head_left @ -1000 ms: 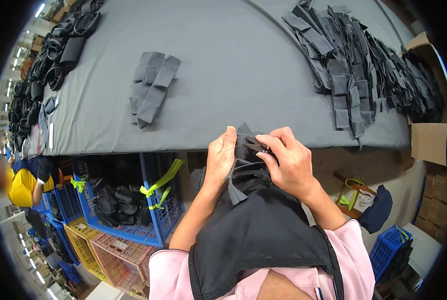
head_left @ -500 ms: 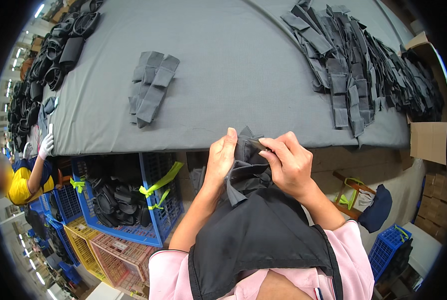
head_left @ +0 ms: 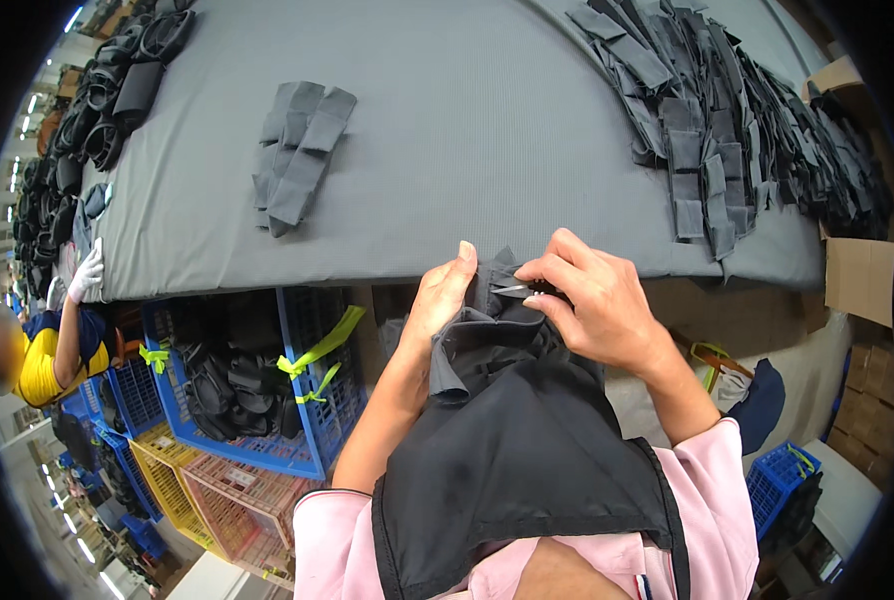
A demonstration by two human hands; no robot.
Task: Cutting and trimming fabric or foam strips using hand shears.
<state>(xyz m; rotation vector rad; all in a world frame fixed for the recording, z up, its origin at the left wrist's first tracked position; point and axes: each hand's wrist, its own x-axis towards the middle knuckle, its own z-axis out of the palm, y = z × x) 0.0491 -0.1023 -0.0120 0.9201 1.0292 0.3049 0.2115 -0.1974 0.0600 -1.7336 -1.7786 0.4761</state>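
Observation:
My left hand point(head_left: 445, 300) is closed on a dark grey fabric strip point(head_left: 450, 350) just off the table's near edge, thumb pointing up. Folds of the strip hang down over the black apron. Across from it, my right hand point(head_left: 599, 295) pinches a pair of small thread snips point(head_left: 512, 290). Their bare metal blades point left and lie against the upper part of the strip; the handle is mostly covered by my fingers. Two or more similar grey strips point(head_left: 302, 155) lie together on the table ahead, to the left.
A grey cloth-covered table point(head_left: 437, 150) spans the front. Many grey strips point(head_left: 707, 150) are heaped at its right, black padded pieces point(head_left: 117, 90) at its far left. Below stand a blue crate point(head_left: 312, 440) of black pieces and a pink crate point(head_left: 232, 510). A gloved co-worker point(head_left: 62, 345) is at left.
The snips' blades now show clearly against the strip, where before my right fingers were at its edge. My right hand has shifted slightly up and right. The hanging fold has swung left.

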